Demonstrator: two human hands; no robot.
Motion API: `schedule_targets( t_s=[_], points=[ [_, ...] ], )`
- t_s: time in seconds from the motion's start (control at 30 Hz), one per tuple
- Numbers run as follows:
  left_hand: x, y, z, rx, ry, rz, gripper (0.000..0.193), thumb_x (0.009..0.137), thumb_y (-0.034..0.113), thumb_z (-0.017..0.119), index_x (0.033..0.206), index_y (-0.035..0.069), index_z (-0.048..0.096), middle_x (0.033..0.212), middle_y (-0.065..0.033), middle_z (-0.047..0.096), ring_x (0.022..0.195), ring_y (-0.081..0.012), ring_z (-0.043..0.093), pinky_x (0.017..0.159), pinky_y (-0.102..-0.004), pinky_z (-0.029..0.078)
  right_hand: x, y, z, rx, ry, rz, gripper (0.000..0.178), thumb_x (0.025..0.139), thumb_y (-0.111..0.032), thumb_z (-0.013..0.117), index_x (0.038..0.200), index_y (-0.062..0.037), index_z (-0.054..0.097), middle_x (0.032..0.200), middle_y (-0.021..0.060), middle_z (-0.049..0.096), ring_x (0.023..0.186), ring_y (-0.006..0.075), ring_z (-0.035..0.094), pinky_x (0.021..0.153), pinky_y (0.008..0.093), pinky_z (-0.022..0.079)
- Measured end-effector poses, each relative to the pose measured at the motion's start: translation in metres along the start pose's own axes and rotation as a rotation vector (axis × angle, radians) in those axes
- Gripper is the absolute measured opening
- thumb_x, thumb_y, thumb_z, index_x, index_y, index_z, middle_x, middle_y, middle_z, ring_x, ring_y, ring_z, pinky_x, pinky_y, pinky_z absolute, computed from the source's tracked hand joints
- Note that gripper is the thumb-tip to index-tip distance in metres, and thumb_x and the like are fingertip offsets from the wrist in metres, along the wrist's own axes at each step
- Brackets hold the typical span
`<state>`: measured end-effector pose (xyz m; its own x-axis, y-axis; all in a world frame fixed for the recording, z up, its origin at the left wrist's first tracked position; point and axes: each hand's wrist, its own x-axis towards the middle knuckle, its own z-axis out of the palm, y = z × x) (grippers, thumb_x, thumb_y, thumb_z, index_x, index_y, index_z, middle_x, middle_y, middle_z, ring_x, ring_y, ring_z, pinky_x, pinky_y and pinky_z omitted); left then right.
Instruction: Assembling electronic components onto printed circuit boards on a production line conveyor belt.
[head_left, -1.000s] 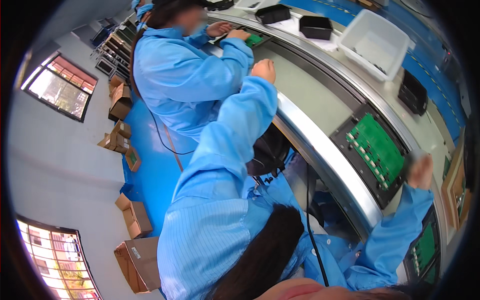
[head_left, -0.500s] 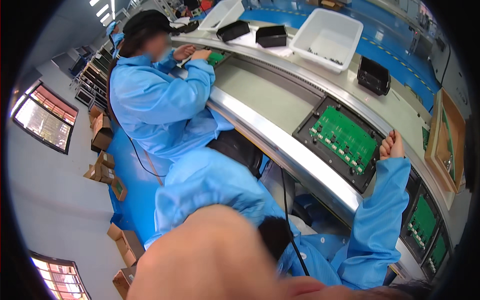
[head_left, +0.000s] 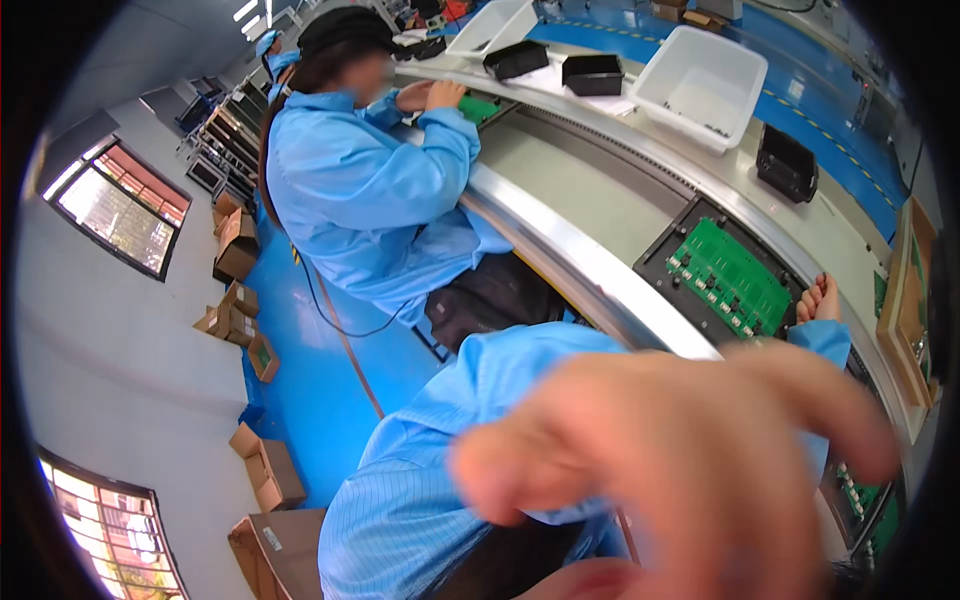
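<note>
My left hand (head_left: 680,450) is raised close in front of the camera, large and blurred, covering the lower right of the picture. Its fingers are smeared, and whether it holds anything cannot be made out. My right hand (head_left: 818,302) is at the right end of a black carrier frame (head_left: 660,262) on the conveyor line. Its fingers are curled together, and a small dark spot shows at their tips; what they hold, if anything, is hidden. In the frame lies a green circuit board (head_left: 735,270) with a row of small white connectors along its near side.
At the left a co-worker (head_left: 365,190) in a blue smock handles another green board (head_left: 478,108). Beyond the line stand a white bin (head_left: 700,75) with small dark parts, a black tray (head_left: 787,165) and a wooden box (head_left: 905,300). Cardboard boxes (head_left: 268,468) line the wall.
My left hand has swung up and rightward across the view, now hiding much of my right sleeve. The view has turned, shifting the scene rightward. My right hand stays by the carrier frame, fingers curled.
</note>
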<state>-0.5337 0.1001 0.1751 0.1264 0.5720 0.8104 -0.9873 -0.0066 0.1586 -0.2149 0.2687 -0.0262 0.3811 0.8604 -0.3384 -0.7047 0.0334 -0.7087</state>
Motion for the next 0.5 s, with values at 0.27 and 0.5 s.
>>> schedule_targets(
  t_s=[0.27, 0.5],
  points=[
    [-0.039, -0.077, -0.005, -0.58, 0.227, -0.945, 0.038, 0.087, 0.026, 0.035, 0.089, -0.006, 0.057, 0.082, -0.0166, 0.06, 0.074, -0.0204, 0.059, 0.069, -0.0243, 0.047, 0.045, -0.015, -0.046, 0.076, -0.105, -0.03, 0.015, 0.087, -0.023, 0.049, 0.077, -0.0117, 0.047, 0.047, -0.0066, 0.03, 0.033, 0.0028, 0.017, 0.026, 0.0179, 0.013],
    [-0.033, -0.076, -0.083, 0.279, -0.09, -0.779, 0.023, 0.084, 0.016, 0.047, 0.096, -0.003, 0.055, 0.089, -0.0116, 0.059, 0.075, -0.0182, 0.056, 0.071, -0.0284, 0.046, 0.0, -0.042, -0.024, 0.147, -0.257, -0.064, 0.015, 0.088, -0.023, 0.047, 0.078, -0.0119, 0.048, 0.048, -0.0061, 0.028, 0.035, 0.0018, 0.017, 0.028, 0.0167, 0.012]
  ],
)
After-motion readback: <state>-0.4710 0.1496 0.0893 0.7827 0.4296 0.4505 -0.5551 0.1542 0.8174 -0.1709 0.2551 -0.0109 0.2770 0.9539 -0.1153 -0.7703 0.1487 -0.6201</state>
